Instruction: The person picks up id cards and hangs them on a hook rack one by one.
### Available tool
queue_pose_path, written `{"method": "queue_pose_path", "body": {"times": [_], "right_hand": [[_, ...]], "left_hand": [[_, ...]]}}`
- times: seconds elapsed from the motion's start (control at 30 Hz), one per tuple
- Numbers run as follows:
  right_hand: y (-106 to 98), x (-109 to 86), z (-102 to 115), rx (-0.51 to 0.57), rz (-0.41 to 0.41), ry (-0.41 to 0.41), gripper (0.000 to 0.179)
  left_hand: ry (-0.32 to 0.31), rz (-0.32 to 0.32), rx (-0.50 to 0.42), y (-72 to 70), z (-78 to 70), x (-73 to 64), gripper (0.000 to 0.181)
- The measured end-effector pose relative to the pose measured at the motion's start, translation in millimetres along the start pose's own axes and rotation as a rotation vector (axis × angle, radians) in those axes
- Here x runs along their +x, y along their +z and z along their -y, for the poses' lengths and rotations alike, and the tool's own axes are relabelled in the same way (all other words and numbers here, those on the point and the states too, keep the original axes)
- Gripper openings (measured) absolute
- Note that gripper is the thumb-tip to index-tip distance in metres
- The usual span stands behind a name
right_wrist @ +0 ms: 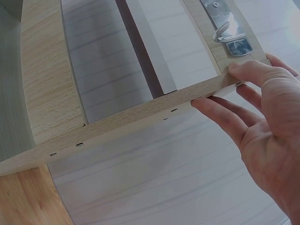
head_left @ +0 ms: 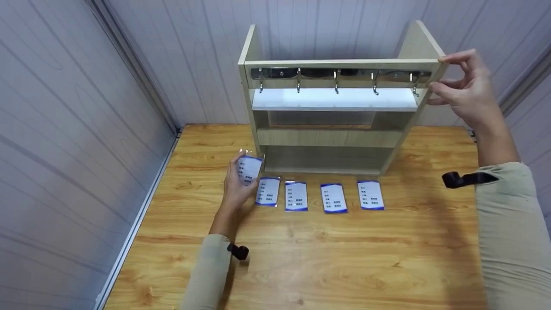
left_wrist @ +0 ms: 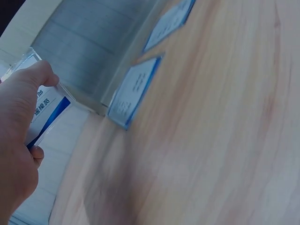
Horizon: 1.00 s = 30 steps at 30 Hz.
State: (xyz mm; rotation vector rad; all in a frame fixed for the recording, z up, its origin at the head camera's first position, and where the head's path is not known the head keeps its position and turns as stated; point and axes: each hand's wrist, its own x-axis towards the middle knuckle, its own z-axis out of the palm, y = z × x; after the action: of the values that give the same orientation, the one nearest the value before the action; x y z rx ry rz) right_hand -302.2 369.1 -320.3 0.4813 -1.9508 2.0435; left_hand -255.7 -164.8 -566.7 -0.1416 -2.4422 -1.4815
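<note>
My left hand (head_left: 236,188) grips an ID badge card (head_left: 251,167) in a clear sleeve, white with blue bands and printed text. It is raised above the table at the left front of a wooden shelf rack (head_left: 329,138). In the left wrist view, the thumb lies across the badge (left_wrist: 43,110) and a fingertip shows beneath its lower edge. At the rack's upper right, my right hand (head_left: 473,88) holds the side panel's edge. The right wrist view shows its thumb on the front edge and fingers against the panel's outer face (right_wrist: 136,115).
Several similar badge cards (head_left: 296,196) lie in a row on the wood-grain table (head_left: 310,258) before the rack. A metal strip with several hooks (head_left: 336,82) runs across the rack's top, above a white shelf (head_left: 333,99). Panelled walls (head_left: 193,56) stand behind and beside it.
</note>
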Motion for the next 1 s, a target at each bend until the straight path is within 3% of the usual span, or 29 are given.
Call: {"method": "queue_pose_path", "body": {"times": [0.23,0.4,0.67,1.0], "right_hand": [[-1,0.8,0,-0.017,0.0,0.007,0.051],[-2,1.2,0,-0.005,-0.002,0.013,0.052],[-2,2.1,-1,0.014,-0.013,0.02,0.054],[-1,4.6,-1,0.005,-0.012,0.026,0.055]], "left_hand": [[0.151,-0.089,-0.047,5.8,-12.9,5.7,0.089],[0.226,-0.15,-0.085,12.5,-22.5,10.2,0.089],[0.258,-0.18,-0.114,19.9,-45.1,18.6,0.089],[0.293,-0.177,-0.158,17.9,-81.6,31.3,0.091]]}}
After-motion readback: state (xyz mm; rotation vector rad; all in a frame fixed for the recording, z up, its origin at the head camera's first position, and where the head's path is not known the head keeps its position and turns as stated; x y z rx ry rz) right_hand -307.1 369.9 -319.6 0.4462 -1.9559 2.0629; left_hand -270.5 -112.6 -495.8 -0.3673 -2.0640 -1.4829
